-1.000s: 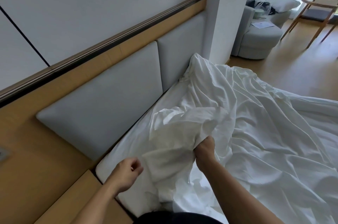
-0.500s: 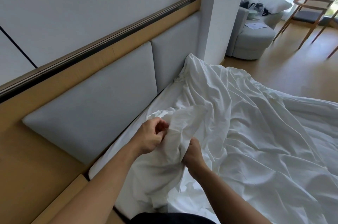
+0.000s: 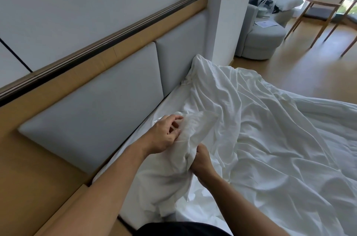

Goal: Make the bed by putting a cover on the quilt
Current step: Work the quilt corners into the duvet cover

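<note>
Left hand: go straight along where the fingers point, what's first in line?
The bunched white cover: the left hand has its fingers pointing rightward into the folds, which they pinch. The right hand grips the same bunch lower down, seemingly out of that line.

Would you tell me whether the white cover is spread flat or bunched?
Bunched: the cover lies rumpled; left hand and right hand grip a wad.

Two bare hands are in view, the left hand (image 3: 164,135) and the right hand (image 3: 201,162). There is one white crumpled fabric quilt cover (image 3: 260,139). Two grey padded rectangular headboard panels (image 3: 92,120) line the wall. Farther off stand one grey rounded upholstered armchair (image 3: 264,37), bearing one white pillow (image 3: 282,1) and one white sheet of paper (image 3: 265,23), and one light wooden open-framed chair (image 3: 324,2).
</note>
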{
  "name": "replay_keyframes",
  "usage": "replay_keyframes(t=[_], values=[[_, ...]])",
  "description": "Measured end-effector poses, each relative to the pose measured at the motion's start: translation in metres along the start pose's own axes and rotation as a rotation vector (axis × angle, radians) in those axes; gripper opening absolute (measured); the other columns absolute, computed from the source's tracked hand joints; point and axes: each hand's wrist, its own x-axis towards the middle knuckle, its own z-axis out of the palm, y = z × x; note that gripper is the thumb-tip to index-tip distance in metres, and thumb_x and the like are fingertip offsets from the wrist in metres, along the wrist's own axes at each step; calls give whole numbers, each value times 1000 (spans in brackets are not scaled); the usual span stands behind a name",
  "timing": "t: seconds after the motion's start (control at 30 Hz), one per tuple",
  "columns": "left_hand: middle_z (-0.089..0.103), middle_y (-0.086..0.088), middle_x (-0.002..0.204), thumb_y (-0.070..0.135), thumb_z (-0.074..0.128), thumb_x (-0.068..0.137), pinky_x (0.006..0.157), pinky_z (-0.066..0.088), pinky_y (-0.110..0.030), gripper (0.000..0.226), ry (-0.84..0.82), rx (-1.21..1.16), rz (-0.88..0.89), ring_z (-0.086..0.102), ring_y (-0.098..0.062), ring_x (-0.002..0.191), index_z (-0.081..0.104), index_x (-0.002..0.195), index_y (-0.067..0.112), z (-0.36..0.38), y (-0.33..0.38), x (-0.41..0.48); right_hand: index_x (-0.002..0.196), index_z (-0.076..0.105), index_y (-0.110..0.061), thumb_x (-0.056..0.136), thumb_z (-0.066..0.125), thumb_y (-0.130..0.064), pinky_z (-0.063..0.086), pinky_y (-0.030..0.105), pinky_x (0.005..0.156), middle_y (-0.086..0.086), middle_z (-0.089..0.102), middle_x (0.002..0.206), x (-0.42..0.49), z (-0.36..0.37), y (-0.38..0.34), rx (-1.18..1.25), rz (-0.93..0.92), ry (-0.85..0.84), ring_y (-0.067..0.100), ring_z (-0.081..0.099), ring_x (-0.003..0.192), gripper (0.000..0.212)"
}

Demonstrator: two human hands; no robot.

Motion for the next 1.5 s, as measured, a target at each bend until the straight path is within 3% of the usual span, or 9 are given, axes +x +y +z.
replay_keyframes(t=[0.2,0.43,0.73,0.93,1.03,1.23,1.33,1.4,1.5], values=[[66,5,88,15,69,91,72,46,-18,14,117,-26,-52,62,-6,78,64,83,25,9,7,4,97,77,-22,91,70,-19,60,50,84,3,76,96,0,-1,5,49,23,49,26,71,96,10],[57,-3,86,5,59,99,73,61,-38,17,196,-622,-83,63,-15,77,60,91,21,8,14,-8,94,73,-8,92,66,-2,59,48,80,11,74,92,2,-9,15,112,67,136,31,70,92,9],[58,2,84,8,59,94,82,53,-28,23,235,-610,57,60,-14,79,60,83,29,3,-7,-71,92,50,17,92,63,-8,45,42,68,11,56,84,6,-5,18,231,69,162,23,50,78,28],[74,1,99,17,59,101,95,56,-42,15,79,-548,-189,70,-24,100,68,112,20,35,-17,-82,73,66,-13,97,63,-22,55,39,67,5,68,75,4,5,15,71,69,107,24,63,73,26],[73,-9,119,43,37,106,103,51,-43,47,-47,-940,-436,67,-26,114,67,127,13,39,-6,-76,86,70,-21,95,55,-54,58,45,81,2,73,85,5,11,18,-126,41,109,25,70,85,38],[68,-23,122,100,17,69,83,58,-49,115,-242,-1076,-713,68,-40,103,69,126,15,4,-33,-66,85,62,-17,102,51,-43,44,31,74,-5,68,83,-4,23,8,-470,-86,25,16,62,80,33],[74,-19,98,82,42,86,83,58,-53,83,-250,-851,-837,70,-33,84,71,109,8,-13,-45,-64,82,58,-17,101,49,-50,47,33,74,-2,67,81,-11,38,14,-567,-110,-84,18,61,77,39],[69,-10,88,44,70,84,90,53,-48,44,-271,-599,-853,65,-24,77,63,108,7,-25,-47,-62,83,56,-19,101,46,-54,46,34,72,0,68,82,-19,50,21,-639,-136,-153,20,61,77,40],[62,-5,100,16,53,101,84,50,-37,30,-434,-381,-880,59,-19,82,59,130,15,-40,-47,-55,92,58,-15,100,43,-58,47,36,72,7,72,89,-29,66,32,-699,-174,-208,26,63,79,46]])
